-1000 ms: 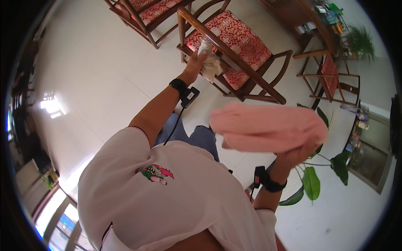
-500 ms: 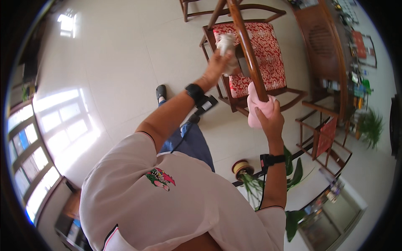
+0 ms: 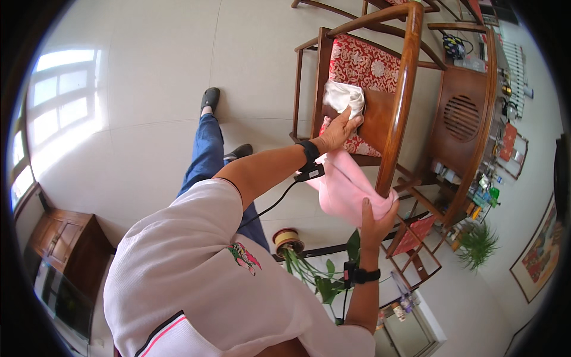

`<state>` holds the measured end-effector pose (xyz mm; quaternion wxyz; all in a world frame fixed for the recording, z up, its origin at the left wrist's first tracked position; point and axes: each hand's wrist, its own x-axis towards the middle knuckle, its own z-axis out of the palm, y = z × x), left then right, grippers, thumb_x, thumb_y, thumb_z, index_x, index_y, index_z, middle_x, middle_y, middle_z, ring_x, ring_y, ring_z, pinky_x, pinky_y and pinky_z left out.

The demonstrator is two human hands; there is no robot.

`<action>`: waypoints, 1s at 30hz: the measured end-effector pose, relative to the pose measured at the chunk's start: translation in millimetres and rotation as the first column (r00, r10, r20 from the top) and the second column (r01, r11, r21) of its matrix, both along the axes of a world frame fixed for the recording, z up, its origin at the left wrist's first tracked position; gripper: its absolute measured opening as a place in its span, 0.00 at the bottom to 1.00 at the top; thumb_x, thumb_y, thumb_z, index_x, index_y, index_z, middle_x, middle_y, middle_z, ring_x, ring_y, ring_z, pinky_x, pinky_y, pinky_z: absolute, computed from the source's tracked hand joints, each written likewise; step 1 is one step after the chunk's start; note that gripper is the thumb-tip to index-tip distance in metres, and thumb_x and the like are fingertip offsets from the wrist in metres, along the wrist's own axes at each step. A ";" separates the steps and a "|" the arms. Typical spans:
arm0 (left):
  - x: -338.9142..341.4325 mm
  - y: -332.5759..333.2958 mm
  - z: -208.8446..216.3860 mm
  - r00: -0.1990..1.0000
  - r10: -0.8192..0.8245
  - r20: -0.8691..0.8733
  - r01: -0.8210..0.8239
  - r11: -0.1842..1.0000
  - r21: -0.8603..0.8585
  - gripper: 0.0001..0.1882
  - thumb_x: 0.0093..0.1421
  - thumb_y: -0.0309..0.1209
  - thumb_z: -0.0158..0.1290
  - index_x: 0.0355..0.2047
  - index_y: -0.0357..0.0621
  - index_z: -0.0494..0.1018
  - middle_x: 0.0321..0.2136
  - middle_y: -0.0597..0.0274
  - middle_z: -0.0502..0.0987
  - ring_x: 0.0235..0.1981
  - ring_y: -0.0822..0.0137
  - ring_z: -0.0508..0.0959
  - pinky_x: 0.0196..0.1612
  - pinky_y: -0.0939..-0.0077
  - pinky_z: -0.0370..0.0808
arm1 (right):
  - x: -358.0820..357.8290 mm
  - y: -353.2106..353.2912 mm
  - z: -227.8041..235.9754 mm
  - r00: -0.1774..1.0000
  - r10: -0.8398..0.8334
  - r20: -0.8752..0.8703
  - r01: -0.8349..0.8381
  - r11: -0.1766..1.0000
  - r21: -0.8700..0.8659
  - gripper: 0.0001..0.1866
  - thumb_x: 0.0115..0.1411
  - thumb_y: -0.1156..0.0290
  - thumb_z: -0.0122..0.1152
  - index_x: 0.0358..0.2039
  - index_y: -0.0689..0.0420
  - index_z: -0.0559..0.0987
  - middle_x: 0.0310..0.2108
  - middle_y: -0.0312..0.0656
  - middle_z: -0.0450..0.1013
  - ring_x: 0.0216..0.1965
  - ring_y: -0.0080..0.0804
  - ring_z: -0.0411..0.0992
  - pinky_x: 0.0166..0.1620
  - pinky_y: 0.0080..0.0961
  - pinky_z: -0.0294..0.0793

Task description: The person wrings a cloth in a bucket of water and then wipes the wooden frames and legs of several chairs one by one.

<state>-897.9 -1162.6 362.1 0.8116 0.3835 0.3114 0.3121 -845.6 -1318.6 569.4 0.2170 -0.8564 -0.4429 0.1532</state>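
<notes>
Here you are, leaning over the chair [image 3: 323,74], and your right hand [image 3: 379,217] is gripping the pink cloth [image 3: 345,185], folding it around the near end of the rail [image 3: 404,98]. That rail is lying ahead of you and to your right, its long axis running away from you and bending left at the far end. Your right hand is the nearer one, its cloth touching the wood; your left hand [image 3: 339,131] is staying clear, off to the rail's left. It's reaching in under the white cloth [image 3: 345,98], which is resting beside the brown panel [image 3: 380,116], with red patterned fabric [image 3: 364,59] showing beyond it. The cloth is hiding your left fingertips, so I can't tell whether they're pinching or just pressing. The loose part of the pink cloth is hanging leftward, below your left wrist.

Counting up: you're working with two hands and two cloths, one white, one pink. One rail is standing closest to you. Two wristbands [image 3: 366,275] are showing, one per arm, and two dark shoes [image 3: 209,98] are planted on the floor. Two plants are showing, one potted [image 3: 287,238], one spiky [image 3: 479,245], while a second chair [image 3: 416,235] is standing past your right hand.
</notes>
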 end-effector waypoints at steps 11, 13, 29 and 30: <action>40.3 17.9 -123.2 0.984 0.114 -0.138 -0.121 0.992 -0.043 0.34 0.67 0.40 0.44 0.65 0.36 0.45 0.60 0.42 0.59 0.62 0.58 0.58 0.61 0.76 0.56 | -7.7 0.6 -1.0 0.998 -0.064 -0.004 0.064 0.995 -0.076 0.33 0.49 0.70 0.66 0.55 0.64 0.64 0.47 0.49 0.70 0.49 0.38 0.69 0.54 0.31 0.66; 48.4 25.9 -142.7 0.977 0.115 -0.182 -0.119 0.993 -0.013 0.33 0.67 0.40 0.44 0.65 0.36 0.46 0.61 0.41 0.58 0.63 0.55 0.58 0.62 0.74 0.55 | -7.6 -0.4 -1.5 0.995 -0.095 -0.038 0.093 0.994 -0.056 0.33 0.48 0.71 0.66 0.55 0.64 0.64 0.47 0.49 0.69 0.48 0.37 0.70 0.54 0.31 0.65; 44.9 21.4 -121.5 0.880 -0.039 -0.474 -0.281 0.761 -0.584 0.23 0.66 0.41 0.42 0.59 0.50 0.57 0.36 0.48 0.75 0.37 0.53 0.76 0.40 0.64 0.73 | -11.7 14.2 -1.3 0.996 -0.051 -0.072 0.046 0.997 -0.063 0.32 0.48 0.74 0.64 0.54 0.65 0.64 0.49 0.51 0.68 0.50 0.40 0.69 0.54 0.31 0.66; 51.1 13.9 -101.4 0.904 -0.058 -0.424 -0.239 0.754 -0.612 0.21 0.66 0.42 0.42 0.57 0.50 0.59 0.34 0.49 0.74 0.35 0.55 0.76 0.37 0.65 0.73 | -6.3 6.2 -2.5 0.997 -0.049 -0.064 0.047 0.998 -0.037 0.33 0.48 0.74 0.64 0.54 0.64 0.65 0.49 0.51 0.69 0.49 0.40 0.70 0.53 0.31 0.66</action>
